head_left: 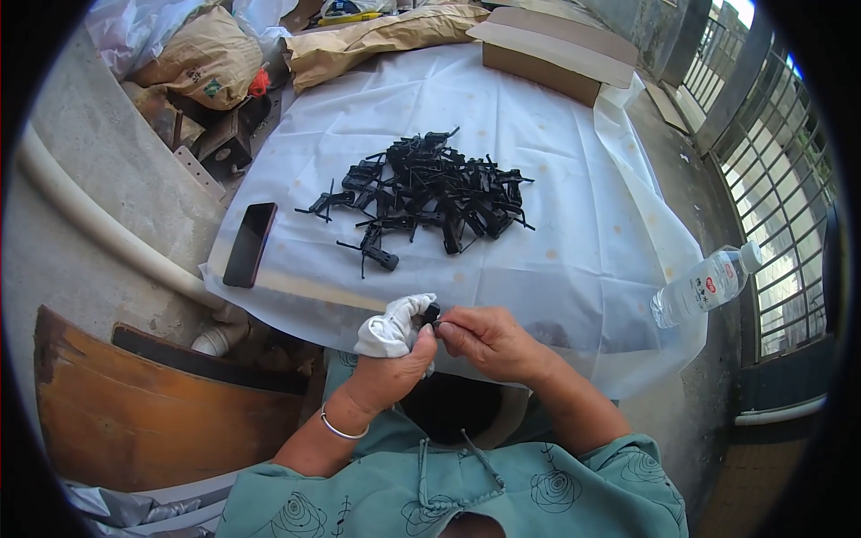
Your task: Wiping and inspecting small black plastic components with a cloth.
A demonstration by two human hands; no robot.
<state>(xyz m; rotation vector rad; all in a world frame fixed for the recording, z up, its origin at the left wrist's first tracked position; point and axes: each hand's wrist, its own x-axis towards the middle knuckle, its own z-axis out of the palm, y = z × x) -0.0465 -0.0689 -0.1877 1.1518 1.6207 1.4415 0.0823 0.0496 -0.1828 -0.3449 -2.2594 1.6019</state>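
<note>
In front of my body, at the near edge of the table, my left hand (pixel 398 359) is closed round a small black plastic part (pixel 431 314). White cloth, perhaps a glove, (pixel 387 334) covers its fingers, while the thumb is bare. My right hand (pixel 489 342) meets it from the right, thumb and forefinger pinched at the part's lower end. Most of that part is hidden by the fingers. Beyond both hands lies a tangled pile of black plastic parts (pixel 439 184) with thin, rod-like arms sticking out. One loose piece (pixel 372 249) lies at the pile's near side.
A white plastic sheet (pixel 574 296) covers the table. A dark phone (pixel 250 245) lies at its left edge, and a clear water bottle (pixel 704 287) is at the right. At the far side are an open cardboard box (pixel 543 67) and brown paper (pixel 377 45).
</note>
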